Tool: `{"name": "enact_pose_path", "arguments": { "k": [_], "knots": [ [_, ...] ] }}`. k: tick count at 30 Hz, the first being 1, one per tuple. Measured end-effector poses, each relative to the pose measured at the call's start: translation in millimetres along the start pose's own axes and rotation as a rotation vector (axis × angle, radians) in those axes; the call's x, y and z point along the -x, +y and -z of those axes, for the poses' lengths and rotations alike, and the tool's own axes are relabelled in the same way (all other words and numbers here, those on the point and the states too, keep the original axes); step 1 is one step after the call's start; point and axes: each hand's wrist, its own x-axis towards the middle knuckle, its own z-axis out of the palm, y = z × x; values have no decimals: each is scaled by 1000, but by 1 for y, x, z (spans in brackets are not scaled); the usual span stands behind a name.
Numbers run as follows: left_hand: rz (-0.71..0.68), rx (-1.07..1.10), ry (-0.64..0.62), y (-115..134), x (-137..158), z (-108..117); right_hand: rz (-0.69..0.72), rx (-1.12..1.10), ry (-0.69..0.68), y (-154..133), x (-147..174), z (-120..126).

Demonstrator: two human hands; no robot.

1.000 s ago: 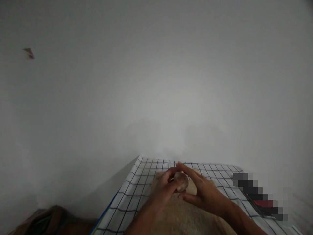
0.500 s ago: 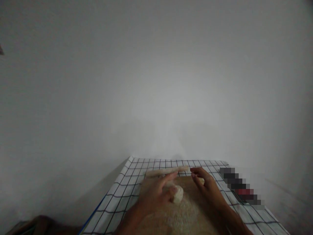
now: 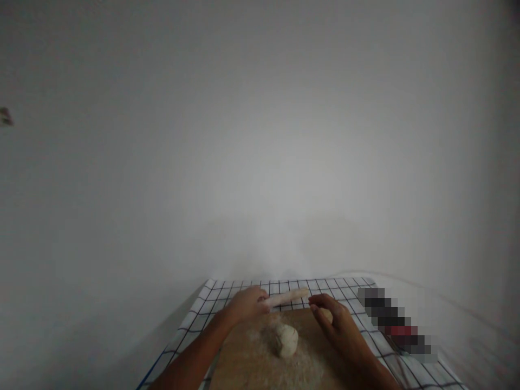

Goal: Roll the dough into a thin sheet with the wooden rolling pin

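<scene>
The dough ball (image 3: pixel 288 340) has been let go. A second ago it was up between both hands; half a second ago the left thumb was against it on the board. Now it sits alone on the floured wooden board (image 3: pixel 239 352), nearer the body than either set of fingers and between the two hands, touching neither. A dusting of flour surrounds it.

The left hand (image 3: pixel 247 304) has moved outward to the rolling pin (image 3: pixel 291 296): its fingers are wrapped round the near-left end, and the pin's bare length runs from that grip toward the right fingertips. For the work, this means attention has passed from shaping the lump by hand to the tool.

The right hand (image 3: pixel 331 318) holds its thumb and fingers curved and apart, tips just beside the pin's free end; in this dim, soft view I cannot tell whether they touch it. A second pale piece (image 3: pixel 326 314) shows in the gap behind that thumb.

Beyond the fingers and on both sides spreads a white checked cloth (image 3: pixel 195 325). To the right of the right fingers, a dark and red object (image 3: pixel 400 330) is pixelated, so no brand or label comes through. The small scrap (image 3: pixel 5 117) on the wall, far left of the left fingers, bears no readable writing.
</scene>
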Motion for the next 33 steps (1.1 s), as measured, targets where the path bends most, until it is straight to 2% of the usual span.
{"name": "enact_pose_path", "arguments": {
  "k": [4,8,9,11,14,16,21,24,30,33],
  "knots": [
    [-70,15,33,15,7,7,55,89,117,0,-3,4],
    [-149,117,18,38,36,12,113,292,292,-13,-6,20],
    [-168,150,8,44,44,12,128,346,277,-18,-5,23],
    [-190,183,9,55,59,13,133,437,155,-29,-4,27],
    [-190,142,60,63,72,13,60,552,-61,-43,-2,22],
    [-170,89,92,64,74,11,12,638,-126,-48,-2,15],
    [-93,50,138,55,71,1,14,771,-144,-56,-9,-1],
    [-88,69,122,49,66,-5,7,809,-178,-58,-12,-5],
    [-218,-75,117,41,53,-16,-32,873,-233,-52,-13,-6],
    [-232,-142,85,37,53,-22,-18,900,-265,-47,-11,-7]
  ]
}}
